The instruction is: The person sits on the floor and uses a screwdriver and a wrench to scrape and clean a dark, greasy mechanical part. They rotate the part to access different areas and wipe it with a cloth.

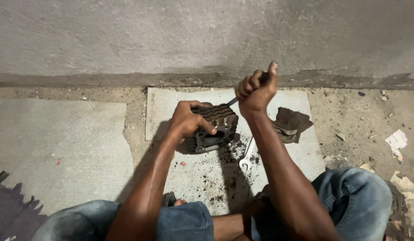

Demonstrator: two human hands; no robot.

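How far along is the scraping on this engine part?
Done: dark scrapings already litter the slab. In hand: the left hand steadies the finned engine part while the right hand works a thin tool into it. Left: the part looks grimy; wrench and rag lie unused.

Head view, steeply down, close.

A grey stone slab [189, 178] on the floor carries a wrench [247, 155], dark cloth [291, 124] — black grit [234, 154] scattered.
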